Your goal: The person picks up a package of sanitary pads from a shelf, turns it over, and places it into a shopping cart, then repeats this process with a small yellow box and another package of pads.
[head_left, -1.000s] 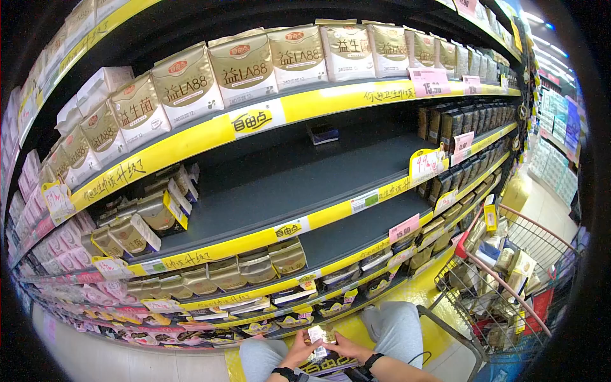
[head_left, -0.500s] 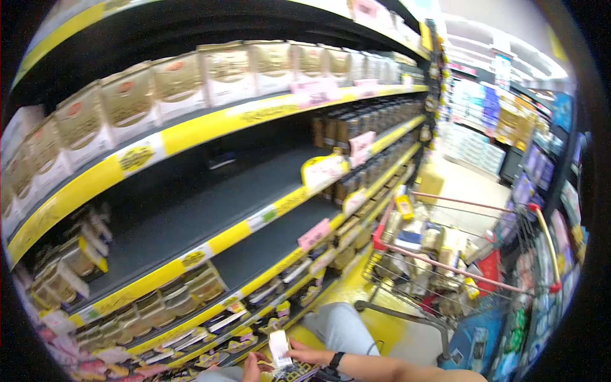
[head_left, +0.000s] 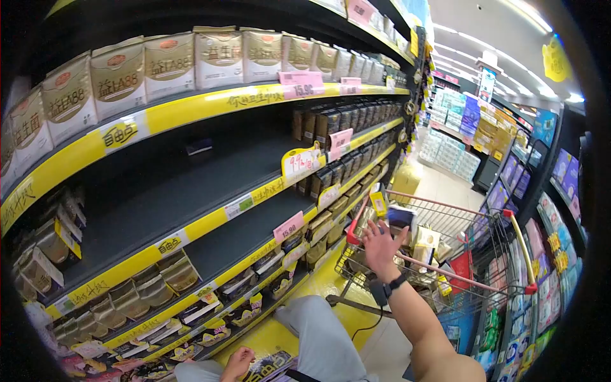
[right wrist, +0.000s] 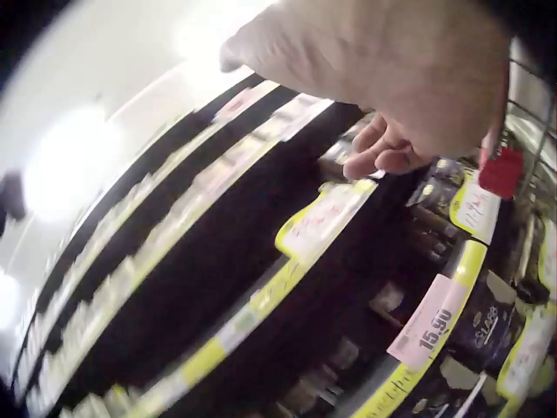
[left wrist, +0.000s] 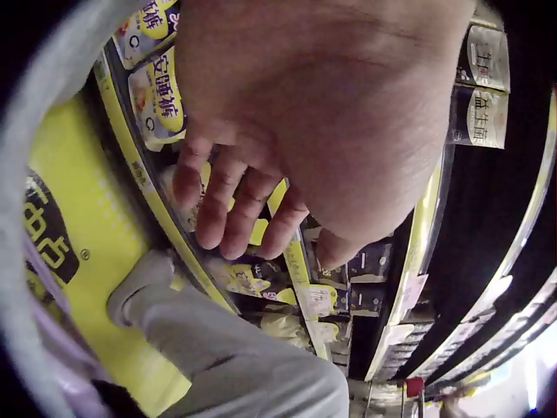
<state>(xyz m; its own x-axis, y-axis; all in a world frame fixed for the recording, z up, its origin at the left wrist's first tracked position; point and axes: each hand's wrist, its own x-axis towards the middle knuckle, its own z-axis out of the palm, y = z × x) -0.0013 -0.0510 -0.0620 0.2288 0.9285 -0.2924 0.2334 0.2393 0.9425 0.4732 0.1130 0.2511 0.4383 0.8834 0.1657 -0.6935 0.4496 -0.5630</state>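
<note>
Two bare hands show, and the work sits with the right hand (head_left: 382, 251), stretched out to the near corner of the shopping cart (head_left: 352, 235). Whether it is setting a pack down or going for one cannot be told, but either way care over the rim should pay: keep the wrist above the rail, come down from over the load, and take or leave a pack by its broad faces, since soft packs likely slide on a heap this jumbled. Just beyond the right fingertips lies a dark-and-white pack (head_left: 401, 217), contact unclear; a white-and-gold box (head_left: 425, 245) is to the hand's right, among the heap. The cable (head_left: 380, 321) hanging below the right wrist could snag on the wire, so a high path seems wiser. As for pose, the right arm runs forward nearly straight, fingers spread, nothing grasped. The left hand (head_left: 238, 363), low and nearer the body beside the grey-trousered leg (head_left: 324, 337), is likewise released, its fingers hanging loosely bent, with shelved packs beyond them.
</note>
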